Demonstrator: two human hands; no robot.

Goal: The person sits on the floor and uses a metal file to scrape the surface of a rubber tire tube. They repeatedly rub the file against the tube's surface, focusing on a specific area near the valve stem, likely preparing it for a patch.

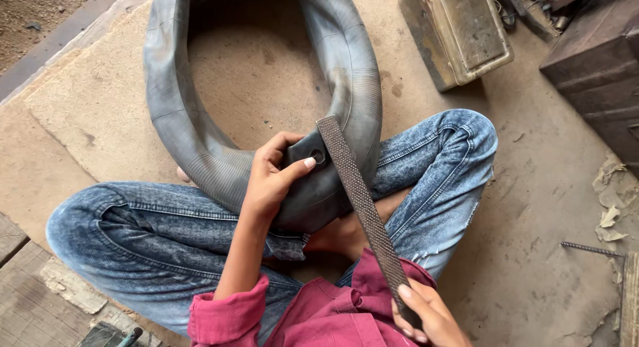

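Inner tube (200, 140), grey, ribbed and partly inflated, lies as 1 big loop on the tan floor mat (86, 100), its far side running out of the top of the view and its near side resting across the lap of a person sitting cross-legged in faded blue jeans (153, 220) and a red shirt (326, 314). Behind the tube, at the upper right, a dented tan metal box (459, 30) sits on the floor, and just to its right stands a dark brown metal chest (599, 67). Weathered wooden planks (26, 294) edge the lower left corner. A long flat rasp (363, 207) with a rough, cross-cut face runs diagonally from the lower right up to the near part of the tube, its square tip lying against the rubber just beside a dark fold pinched up there. The left hand (273, 177) is closed around that fold of the tube, thumb stretched toward the rasp tip. The right hand (426, 317), low in the view, is wrapped shut around the lower end of the rasp. A thin metal rod (589, 248) lies on the floor at the right, near scraps of torn paper (612, 217).
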